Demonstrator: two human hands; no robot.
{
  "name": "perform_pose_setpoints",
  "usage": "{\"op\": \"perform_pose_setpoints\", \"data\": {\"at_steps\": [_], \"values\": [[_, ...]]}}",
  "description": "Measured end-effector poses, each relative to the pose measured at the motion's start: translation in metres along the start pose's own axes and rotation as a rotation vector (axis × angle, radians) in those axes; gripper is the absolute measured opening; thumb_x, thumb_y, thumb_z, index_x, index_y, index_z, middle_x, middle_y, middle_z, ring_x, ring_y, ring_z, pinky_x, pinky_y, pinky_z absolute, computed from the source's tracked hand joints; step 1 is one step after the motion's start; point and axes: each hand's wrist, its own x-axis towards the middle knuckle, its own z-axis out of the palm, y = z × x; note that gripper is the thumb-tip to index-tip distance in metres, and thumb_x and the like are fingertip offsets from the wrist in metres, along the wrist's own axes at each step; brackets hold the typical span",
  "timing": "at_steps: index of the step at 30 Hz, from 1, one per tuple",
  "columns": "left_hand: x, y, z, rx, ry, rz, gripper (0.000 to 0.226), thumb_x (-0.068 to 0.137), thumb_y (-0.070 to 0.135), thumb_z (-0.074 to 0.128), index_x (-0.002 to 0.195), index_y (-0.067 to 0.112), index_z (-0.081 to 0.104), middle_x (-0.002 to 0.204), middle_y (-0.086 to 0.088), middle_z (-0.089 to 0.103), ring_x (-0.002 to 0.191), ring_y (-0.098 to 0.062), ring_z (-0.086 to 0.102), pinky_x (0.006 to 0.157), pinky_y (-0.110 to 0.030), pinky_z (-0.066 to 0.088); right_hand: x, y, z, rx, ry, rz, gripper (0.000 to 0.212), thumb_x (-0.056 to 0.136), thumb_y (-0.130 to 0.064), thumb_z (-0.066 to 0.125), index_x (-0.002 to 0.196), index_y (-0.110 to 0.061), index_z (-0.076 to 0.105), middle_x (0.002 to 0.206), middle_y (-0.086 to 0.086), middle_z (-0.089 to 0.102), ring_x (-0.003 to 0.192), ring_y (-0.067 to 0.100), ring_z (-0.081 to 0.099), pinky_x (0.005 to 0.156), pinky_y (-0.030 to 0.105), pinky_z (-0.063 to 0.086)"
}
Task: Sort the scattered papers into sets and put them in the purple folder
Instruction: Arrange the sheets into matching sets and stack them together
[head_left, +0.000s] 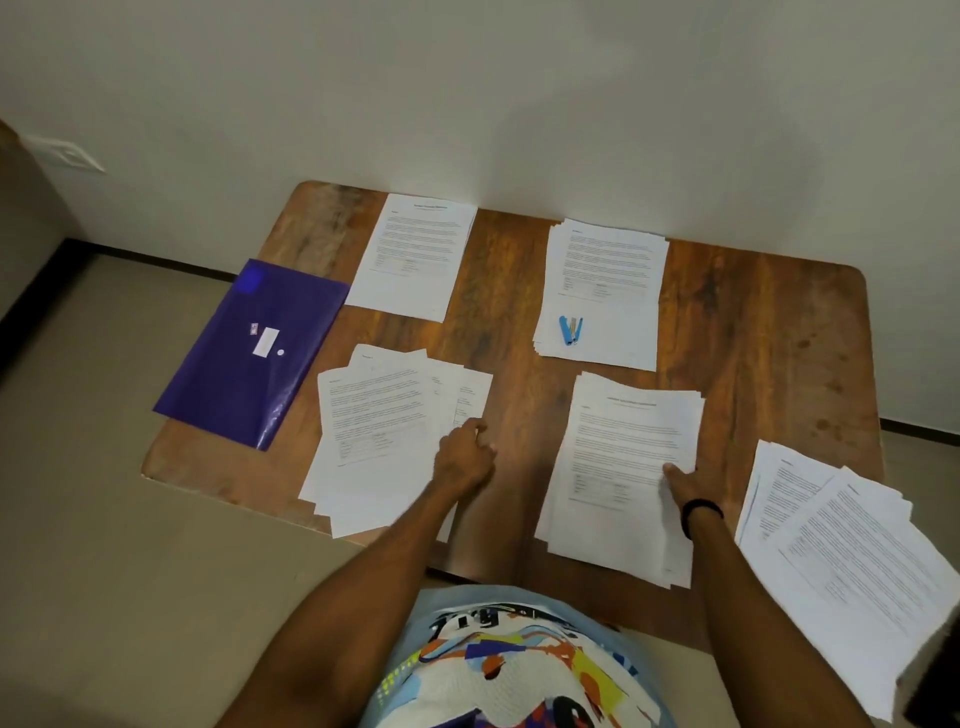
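The purple folder (244, 358) lies closed on the table's left edge, partly overhanging it. Several piles of printed paper lie on the wooden table (753, 332). My left hand (462, 457) has its fingers curled at the right edge of a loosely fanned pile (379, 431) near the front left; whether it pinches a sheet I cannot tell. My right hand (691, 483) holds the right edge of a thicker pile (623, 467) at the front centre, thumb on top. A neat pile (415, 254) lies at the back left. Another pile (602, 291) at the back centre has a blue stapler (570, 329) on it.
A messy pile of sheets (841, 551) hangs over the table's front right corner. The table stands against a white wall (519, 104). Beige floor (104, 519) lies to the left. My patterned shirt (509, 665) fills the lower centre.
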Motion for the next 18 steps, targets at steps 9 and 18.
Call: {"op": "perform_pose_setpoints", "data": {"at_steps": [9,18], "values": [[0.018,-0.059,-0.053,0.133,0.210,-0.065,0.048,0.095,0.032,0.063,0.138,0.018,0.047,0.144,-0.006,0.050,0.125,-0.028,0.051,0.108,-0.035,0.038,-0.076,-0.077,0.103,-0.382,0.192,-0.274,0.053,0.099,-0.022,0.054,0.149,-0.010,0.038,0.139,0.021,0.050,0.122,0.035,0.054,0.104,0.046,0.048],[0.040,-0.094,-0.085,0.073,0.059,-0.047,0.057,0.096,0.006,0.058,0.149,0.014,0.041,0.157,-0.007,0.036,0.144,-0.029,0.035,0.119,-0.036,0.024,-0.154,-0.132,0.257,-0.315,-0.477,-0.196,0.034,0.098,-0.014,0.054,0.131,-0.005,0.050,0.126,0.008,0.058,0.112,0.029,0.057,0.102,0.039,0.048]]}}
